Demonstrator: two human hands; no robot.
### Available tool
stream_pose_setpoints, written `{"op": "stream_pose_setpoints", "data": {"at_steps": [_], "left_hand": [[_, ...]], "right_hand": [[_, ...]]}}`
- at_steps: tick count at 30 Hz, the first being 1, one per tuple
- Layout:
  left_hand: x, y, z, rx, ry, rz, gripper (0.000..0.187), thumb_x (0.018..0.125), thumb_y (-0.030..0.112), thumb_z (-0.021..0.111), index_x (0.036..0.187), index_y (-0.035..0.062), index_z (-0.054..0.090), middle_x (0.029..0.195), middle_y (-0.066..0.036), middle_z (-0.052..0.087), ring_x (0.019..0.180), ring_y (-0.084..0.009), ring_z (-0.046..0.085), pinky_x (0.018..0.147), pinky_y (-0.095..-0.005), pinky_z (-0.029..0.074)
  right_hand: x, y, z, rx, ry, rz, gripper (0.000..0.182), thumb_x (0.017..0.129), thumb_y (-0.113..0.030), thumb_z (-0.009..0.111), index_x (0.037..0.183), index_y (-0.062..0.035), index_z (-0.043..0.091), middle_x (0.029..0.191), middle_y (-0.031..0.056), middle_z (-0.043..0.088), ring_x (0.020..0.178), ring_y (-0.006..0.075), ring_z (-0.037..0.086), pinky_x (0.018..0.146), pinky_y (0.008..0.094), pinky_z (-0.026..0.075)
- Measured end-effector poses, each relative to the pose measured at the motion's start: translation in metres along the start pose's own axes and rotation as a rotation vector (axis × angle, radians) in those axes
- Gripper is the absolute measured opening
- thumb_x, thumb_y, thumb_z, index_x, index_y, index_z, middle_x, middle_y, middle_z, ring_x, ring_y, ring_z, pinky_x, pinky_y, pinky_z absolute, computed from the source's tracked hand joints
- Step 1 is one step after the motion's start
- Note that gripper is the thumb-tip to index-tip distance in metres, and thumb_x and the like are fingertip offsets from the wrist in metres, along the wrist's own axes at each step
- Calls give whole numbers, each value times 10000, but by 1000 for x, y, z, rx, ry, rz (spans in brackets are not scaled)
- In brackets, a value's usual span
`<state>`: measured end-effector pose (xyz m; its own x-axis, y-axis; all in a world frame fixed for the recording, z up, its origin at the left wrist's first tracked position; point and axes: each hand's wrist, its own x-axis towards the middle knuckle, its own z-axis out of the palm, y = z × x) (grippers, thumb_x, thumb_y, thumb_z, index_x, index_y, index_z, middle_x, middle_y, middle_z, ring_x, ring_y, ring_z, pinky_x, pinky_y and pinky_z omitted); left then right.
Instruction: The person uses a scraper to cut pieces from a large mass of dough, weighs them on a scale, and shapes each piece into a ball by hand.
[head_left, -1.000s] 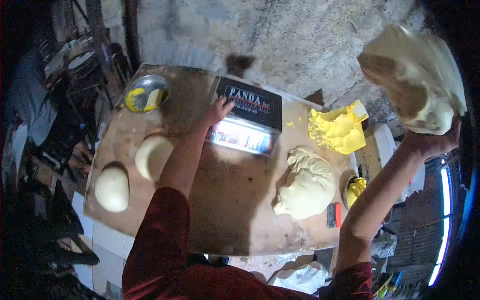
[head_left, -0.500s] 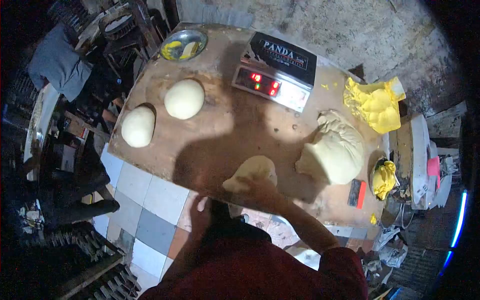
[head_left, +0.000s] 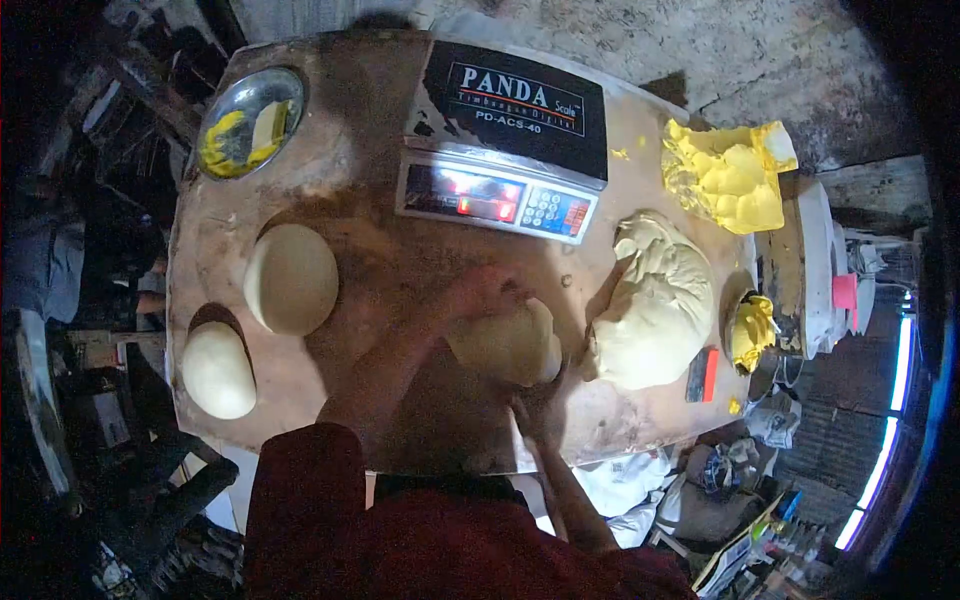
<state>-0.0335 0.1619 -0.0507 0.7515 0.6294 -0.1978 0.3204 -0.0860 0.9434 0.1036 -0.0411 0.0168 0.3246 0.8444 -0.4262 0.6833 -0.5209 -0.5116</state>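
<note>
A pale lump of dough (head_left: 510,345) lies on the table in front of me, partly in shadow. My left hand (head_left: 490,288) reaches over to its far side and touches it; the fingers look stretched out, though they are dim. Below the lump's near right edge is my right hand (head_left: 527,420), dark and seen edge-on, so its fingers are not clear and contact with the dough cannot be told. To the right sits a large folded mass of dough (head_left: 655,310). Two smooth dough balls, a nearer one (head_left: 219,370) and a larger one (head_left: 292,280), rest at the left.
A digital scale (head_left: 500,195) with a black box top stands at the back. A metal plate (head_left: 240,165) with yellow fat is at the far left. Yellow fat on its wrapper (head_left: 730,180), a tub of yellow fat (head_left: 752,332) and a red-and-black scraper (head_left: 702,375) are at the right.
My left hand has come from the table's near edge up to the dough's far side. My right hand has drawn back to its near side. The view has shifted left and closer.
</note>
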Motion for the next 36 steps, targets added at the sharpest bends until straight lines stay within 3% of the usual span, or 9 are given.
{"op": "stream_pose_setpoints", "data": {"at_steps": [2,4,14,16,18,22,24,31,36], "left_hand": [[15,16,6,-98,12,2,561,815,458,531,1177,35,468,1196,-142,492,1090,-306,486,919,-406,394],[13,46,2,-176,30,-8,522,804,411,576,1149,31,478,1165,-135,510,1068,-295,506,889,-393,426],[-142,233,39,1,941,1089,526,512,323,833,863,49,554,799,-73,596,730,-187,585,644,-307,474],[-160,172,84,34,804,675,509,575,355,795,896,30,571,816,-96,609,763,-191,597,664,-320,476],[-195,144,125,1,469,-277,483,695,376,710,974,6,572,876,-130,622,800,-213,601,706,-333,477],[-246,-52,277,-344,468,-117,578,787,372,627,1166,-3,404,1141,-183,486,1030,-294,506,857,-408,424],[-286,38,239,-221,289,-235,630,757,378,659,1180,6,375,1139,-182,472,1025,-299,498,872,-401,412],[-115,27,91,208,563,-213,618,697,270,719,1174,48,397,1143,-176,428,1005,-350,464,837,-431,400],[-44,-14,45,900,795,-154,488,760,283,633,1174,98,451,1116,-169,475,986,-342,485,826,-432,406]], "right_hand": [[36,-28,31,-404,610,-162,858,780,-301,616,1360,-17,51,1302,221,348,1101,364,443,926,407,361],[74,-72,9,920,237,-82,633,823,-216,563,1320,1,236,1219,199,445,1061,289,485,906,378,380],[-36,-110,-108,577,641,-1386,537,758,-419,582,998,59,534,929,142,613,755,282,587,700,376,454],[-34,-55,-64,419,711,-1359,428,752,-424,589,906,-25,563,783,113,602,677,266,570,565,376,432],[-58,-3,-34,88,-68,-777,332,785,-315,572,998,-61,570,815,198,597,694,301,589,584,427,466],[-105,101,39,-271,-252,-821,399,843,-282,523,1181,-74,484,1099,183,548,1000,323,548,827,405,446],[-98,110,33,483,-898,-343,388,836,-208,547,1191,-68,473,1200,178,482,1096,281,485,887,381,409],[-94,88,29,985,110,-175,559,759,-215,649,1227,-54,390,1281,159,349,1207,294,347,975,408,329],[-28,37,28,217,512,-492,808,738,-457,637,1306,-28,254,1284,212,290,1211,346,277,997,436,270]]}}
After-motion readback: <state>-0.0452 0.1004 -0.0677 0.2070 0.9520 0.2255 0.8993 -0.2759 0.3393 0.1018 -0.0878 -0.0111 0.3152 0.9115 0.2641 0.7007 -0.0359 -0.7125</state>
